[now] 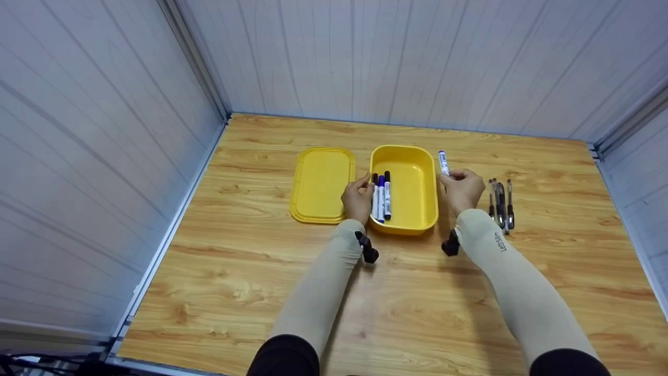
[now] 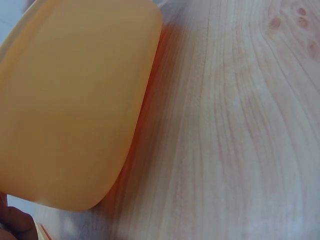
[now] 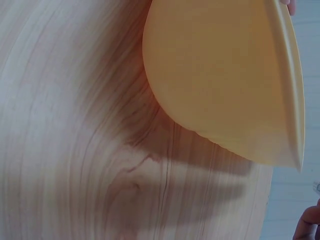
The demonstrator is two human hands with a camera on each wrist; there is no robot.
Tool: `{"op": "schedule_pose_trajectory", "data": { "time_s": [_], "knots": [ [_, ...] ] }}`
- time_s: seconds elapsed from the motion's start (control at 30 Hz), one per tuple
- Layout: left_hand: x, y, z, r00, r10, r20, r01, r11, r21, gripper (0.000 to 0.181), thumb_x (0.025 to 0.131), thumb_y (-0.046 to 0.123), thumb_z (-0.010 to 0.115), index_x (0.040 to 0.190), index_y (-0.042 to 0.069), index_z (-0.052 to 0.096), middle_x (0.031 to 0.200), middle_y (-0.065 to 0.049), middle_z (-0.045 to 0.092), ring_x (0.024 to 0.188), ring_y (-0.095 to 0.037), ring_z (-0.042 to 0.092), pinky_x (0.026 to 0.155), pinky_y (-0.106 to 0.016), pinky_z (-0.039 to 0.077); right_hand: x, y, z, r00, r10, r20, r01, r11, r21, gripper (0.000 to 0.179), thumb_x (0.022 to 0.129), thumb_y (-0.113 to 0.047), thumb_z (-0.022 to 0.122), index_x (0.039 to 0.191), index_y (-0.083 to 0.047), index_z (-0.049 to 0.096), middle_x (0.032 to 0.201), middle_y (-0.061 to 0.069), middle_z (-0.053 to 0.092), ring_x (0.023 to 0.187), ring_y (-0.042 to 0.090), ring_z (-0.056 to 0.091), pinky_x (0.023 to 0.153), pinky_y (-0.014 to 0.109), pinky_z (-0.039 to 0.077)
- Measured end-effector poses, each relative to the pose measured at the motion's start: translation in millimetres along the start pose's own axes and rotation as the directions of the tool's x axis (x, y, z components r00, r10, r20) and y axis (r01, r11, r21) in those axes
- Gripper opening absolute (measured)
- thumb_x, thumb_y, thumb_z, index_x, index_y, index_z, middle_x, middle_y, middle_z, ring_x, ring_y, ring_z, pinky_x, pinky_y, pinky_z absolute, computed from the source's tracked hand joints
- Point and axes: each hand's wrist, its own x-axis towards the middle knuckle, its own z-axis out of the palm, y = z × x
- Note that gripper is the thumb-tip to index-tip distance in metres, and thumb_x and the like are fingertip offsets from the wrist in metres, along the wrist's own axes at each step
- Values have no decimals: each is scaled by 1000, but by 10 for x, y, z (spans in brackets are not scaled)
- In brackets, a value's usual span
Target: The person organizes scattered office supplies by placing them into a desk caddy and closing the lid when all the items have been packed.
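Note:
A yellow plastic box [image 1: 429, 209] stands open on the table, its outer wall filling much of both wrist views. Several markers [image 1: 381, 196] with white barrels and dark or blue caps lie side by side along its left inner wall. My left hand [image 1: 358, 200] grips the box's left rim; its curled fingers [image 2: 17, 222] show at the lower corner of the left wrist view. To the right of the box, my right hand [image 1: 464, 189] pinches a white marker with a blue end [image 1: 443, 162], pointing it away from me. Fingers [image 3: 306, 222] of that hand show at the right wrist view's edge.
A yellow lid [image 1: 323, 183] lies flat to the left of the box. Several dark-gripped pens [image 1: 501, 206] lie on the wooden table [image 1: 250, 250] to the right of my right hand. Pale panel walls [image 1: 365, 62] stand behind the table and at both sides.

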Motion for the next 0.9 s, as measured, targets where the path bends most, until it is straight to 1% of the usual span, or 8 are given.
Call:
{"op": "schedule_pose_trajectory", "data": {
  "time_s": [0.13, 0.27, 0.37, 0.67, 0.8, 0.9],
  "knots": [
    [3, -6, 3, 1000, 0, -1, 0, 1000, -5, 30, 81, 14, 67, 111, 17, 66, 83, 4, 59, 75, -9, 53, 66, -21, 42, -14, -17, 25, 1000, 9, 0, -9, 1000, 11, 27, 75, -21, 73, 95, -6, 65, 88, 7, 60, 76, 16, 58, 63, 22, 49],
    [8, -8, 1, 999, -29, 12, 30, 999, -20, 31, 82, 15, 66, 112, 18, 65, 83, 6, 58, 75, -8, 52, 65, -20, 43, -24, -36, 42, 1000, 26, 9, -26, 999, 35, 25, 76, -21, 72, 95, -7, 65, 88, 8, 59, 77, 18, 58, 63, 24, 49],
    [10, -5, -2, 999, -46, 26, 46, 998, -32, 31, 83, 16, 66, 114, 19, 64, 84, 6, 58, 76, -8, 52, 65, -20, 43, -29, -44, 48, 999, 34, 16, -34, 999, 35, 25, 76, -22, 72, 95, -7, 64, 89, 8, 59, 77, 18, 58, 64, 24, 49],
    [-3, 3, -6, 996, -73, 41, 75, 996, -47, 31, 83, 16, 65, 114, 20, 64, 84, 6, 57, 76, -9, 52, 63, -22, 43, -24, -29, 90, 1000, 27, 5, -27, 1000, -10, 27, 75, -22, 73, 95, -7, 64, 90, 7, 59, 77, 16, 57, 65, 23, 49],
    [-1, 0, -2, 997, -72, 39, 74, 996, -56, 31, 83, 16, 65, 114, 19, 64, 85, 6, 57, 78, -8, 52, 66, -21, 43, -24, -30, 106, 1000, 22, 2, -22, 1000, -2, 26, 75, -21, 73, 95, -6, 65, 89, 7, 59, 76, 16, 57, 65, 23, 49],
    [0, 3, -3, 998, -57, 27, 58, 997, -57, 31, 82, 15, 66, 113, 18, 65, 86, 5, 58, 79, -8, 53, 69, -20, 43, -28, -36, 111, 1000, 14, 0, -14, 1000, 8, 25, 75, -21, 73, 93, -5, 65, 87, 8, 59, 75, 17, 58, 64, 24, 49]
  ]
}}
